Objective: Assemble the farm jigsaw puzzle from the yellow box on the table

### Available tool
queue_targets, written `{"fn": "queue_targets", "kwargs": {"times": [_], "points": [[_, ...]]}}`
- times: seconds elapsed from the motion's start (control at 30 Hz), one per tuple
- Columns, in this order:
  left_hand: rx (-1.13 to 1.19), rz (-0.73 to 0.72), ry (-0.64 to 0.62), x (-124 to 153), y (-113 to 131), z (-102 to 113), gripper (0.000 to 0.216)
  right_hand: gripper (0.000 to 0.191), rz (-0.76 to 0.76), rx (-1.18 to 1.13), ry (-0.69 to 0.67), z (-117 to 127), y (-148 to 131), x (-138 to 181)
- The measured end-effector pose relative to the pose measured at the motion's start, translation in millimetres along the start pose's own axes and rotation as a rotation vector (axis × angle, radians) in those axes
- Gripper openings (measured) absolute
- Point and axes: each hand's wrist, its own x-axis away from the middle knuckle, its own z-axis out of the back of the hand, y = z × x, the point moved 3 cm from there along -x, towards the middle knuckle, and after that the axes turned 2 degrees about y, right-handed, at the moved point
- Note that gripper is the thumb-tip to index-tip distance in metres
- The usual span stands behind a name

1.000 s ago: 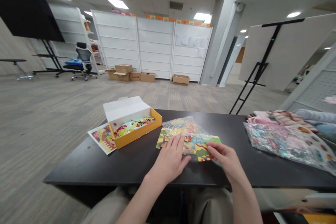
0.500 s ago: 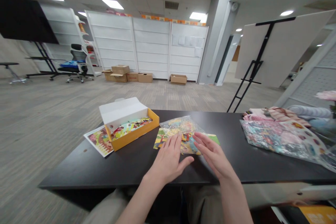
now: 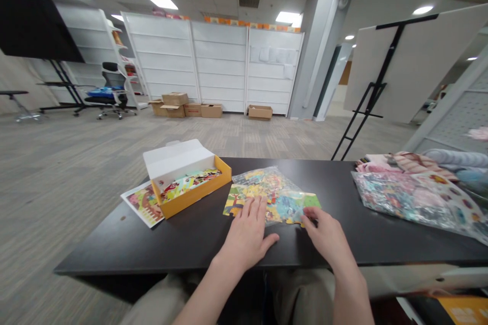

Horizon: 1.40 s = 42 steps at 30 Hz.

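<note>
On the desk [image 3: 152, 249], the left hand [image 3: 247, 236] lies flat over the puzzle [image 3: 292, 205], the right hand [image 3: 324, 228] curls at its edge, grip unclear: apparently piece-fitting, calling next for careful alignment!

The floor [image 3: 190, 134] is carpeted in faintly striped grey. White shelving units [image 3: 219, 66] are lined up across the back, with cardboard boxes [image 3: 173, 111] set at their foot. On the left, a dark screen [image 3: 38, 28] is carried by a wheeled stand [image 3: 63, 84], near an office chair [image 3: 111, 94]. Light is shed by ceiling panels [image 3: 161, 1].
</note>
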Motion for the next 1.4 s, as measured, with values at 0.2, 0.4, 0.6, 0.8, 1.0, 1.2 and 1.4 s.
{"fn": "queue_targets", "kwargs": {"times": [0.2, 0.4, 0.6, 0.8, 1.0, 1.2, 1.4], "points": [[-0.019, 0.012, 0.003, 0.0, 1.2, -3.5, 0.08, 0.022, -0.044, -0.178, -0.02, -10.2, 2.3, -3.6], [-0.029, 0.01, -0.002, 0.0, 1.7, -4.0, 0.08, 0.036, -0.003, -0.104, -0.04, -13.5, -4.4, -0.9], [-0.015, 0.046, 0.043, -0.9, -1.5, -4.3, 0.076, 0.045, 0.053, -0.028, -0.1, -8.5, -7.3, 2.5], [0.031, 0.066, 0.114, -2.3, -5.1, -5.0, 0.076, 0.036, 0.003, -0.265, -0.178, 1.0, 6.6, -0.5], [0.075, 0.066, 0.138, -1.8, -5.4, -2.6, 0.077, 0.028, 0.071, -0.457, -0.507, 18.5, 1.4, 10.1], [0.094, 0.035, 0.156, 0.9, -5.7, -2.0, 0.078, 0.031, 0.079, -0.518, -0.478, 22.3, -11.2, 10.2], [0.118, -0.009, 0.191, 2.2, -3.8, -0.4, 0.084, 0.048, -0.017, -0.704, -0.217, -19.9, -30.7, -4.2]]}}
